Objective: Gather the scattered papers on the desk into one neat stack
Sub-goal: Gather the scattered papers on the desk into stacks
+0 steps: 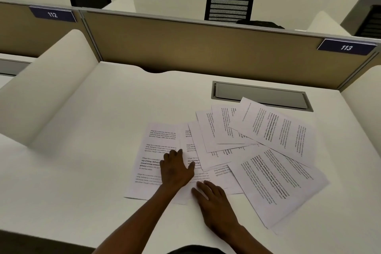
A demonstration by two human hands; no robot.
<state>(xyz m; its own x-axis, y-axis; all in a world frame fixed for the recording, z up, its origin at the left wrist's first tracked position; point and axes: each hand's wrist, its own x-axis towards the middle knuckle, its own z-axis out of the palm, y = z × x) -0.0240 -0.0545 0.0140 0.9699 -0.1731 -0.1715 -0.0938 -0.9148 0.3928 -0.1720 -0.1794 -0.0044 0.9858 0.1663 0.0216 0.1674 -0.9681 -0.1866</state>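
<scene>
White printed papers (243, 150) are lying fanned and overlapping across the right half of the surface (86, 150), so the gathering is looking barely begun. The left hand (175, 169) is pressing flat on the leftmost sheets, fingers spread; the right hand (214, 202) is resting just beside it, fingers straight and loosely apart, pinching nothing. Every sheet is awaiting squaring into one stack.

The papers (243, 150) lie fanned and overlapping on the bench (92, 130), just in front of the cable hatch (259, 96). A partition (206, 47) stands behind the hatch, with chairs (228, 6) beyond.
</scene>
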